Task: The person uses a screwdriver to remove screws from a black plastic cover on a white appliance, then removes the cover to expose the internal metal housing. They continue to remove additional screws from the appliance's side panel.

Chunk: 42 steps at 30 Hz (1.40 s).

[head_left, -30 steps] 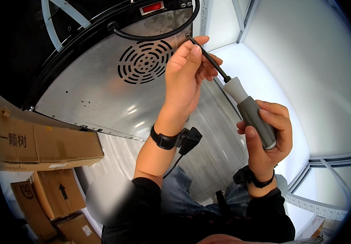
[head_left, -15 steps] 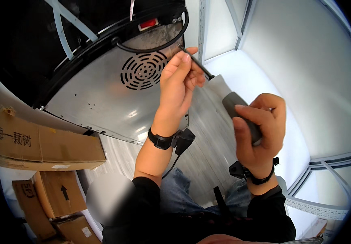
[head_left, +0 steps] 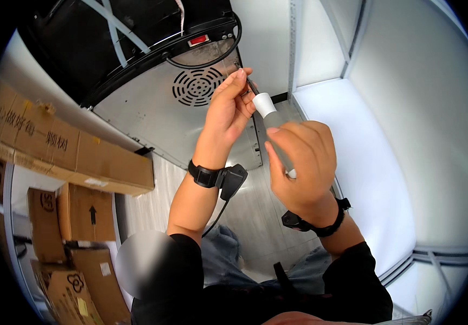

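Observation:
My right hand [head_left: 305, 165] is wrapped around the thick grey handle of a screwdriver [head_left: 265, 104] with a white collar. Its thin dark shaft slants up and left to the top right corner of a metal panel [head_left: 147, 119] on a black-framed appliance. Near the tip, my left hand [head_left: 224, 111] has its fingers bent and closed about the shaft, beside the panel's edge. Whatever the tip meets is too small to make out. Left of those fingers is a round slotted vent [head_left: 197, 86], and above it loops a black cable [head_left: 204, 65].
A red switch [head_left: 198, 40] sits on the appliance's black rim. Pale strips [head_left: 115, 27] cross its dark top. Cardboard boxes [head_left: 90, 211] are stacked at lower left, below a long carton [head_left: 71, 146]. A white ledge [head_left: 364, 151] and white wall panels stand at right.
My right hand and the screwdriver's handle have moved left, closer to my left hand. The shaft now stands steeper. The whole view has shifted slightly, while my left hand stays at the panel's corner.

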Each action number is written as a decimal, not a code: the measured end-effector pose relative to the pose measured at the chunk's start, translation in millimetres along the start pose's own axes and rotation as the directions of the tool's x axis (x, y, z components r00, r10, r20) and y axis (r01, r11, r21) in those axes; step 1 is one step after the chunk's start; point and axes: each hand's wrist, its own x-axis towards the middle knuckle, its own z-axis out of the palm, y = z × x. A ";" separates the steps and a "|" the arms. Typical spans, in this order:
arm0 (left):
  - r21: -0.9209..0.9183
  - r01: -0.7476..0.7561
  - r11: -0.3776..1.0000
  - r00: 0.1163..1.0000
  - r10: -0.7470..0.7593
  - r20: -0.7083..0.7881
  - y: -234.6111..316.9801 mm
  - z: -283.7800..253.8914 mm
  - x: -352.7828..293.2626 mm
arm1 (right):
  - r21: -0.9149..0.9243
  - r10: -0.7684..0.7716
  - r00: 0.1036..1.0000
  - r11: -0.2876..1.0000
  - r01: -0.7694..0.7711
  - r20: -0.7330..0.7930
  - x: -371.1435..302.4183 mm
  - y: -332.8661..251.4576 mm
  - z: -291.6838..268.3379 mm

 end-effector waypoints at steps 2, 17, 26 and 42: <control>0.011 -0.004 1.000 1.000 0.004 -0.003 1.3 -4.1 3.4 | 0.027 -0.006 1.000 1.000 0.006 0.007 0.9 0.3 -1.2; 0.167 0.001 0.986 1.000 0.004 -0.027 11.0 9.1 -2.9 | 0.057 0.085 0.984 0.995 -0.077 -0.153 -13.0 -8.4 9.0; 0.094 0.033 0.995 0.996 -0.040 0.084 13.0 0.5 -1.1 | 0.091 0.351 0.936 0.933 -0.349 -0.008 -22.2 -35.5 4.4; 0.321 0.054 0.945 0.991 -0.089 0.095 26.4 -11.8 5.0 | 0.095 0.294 0.955 0.950 -0.297 0.048 -21.3 -50.1 12.5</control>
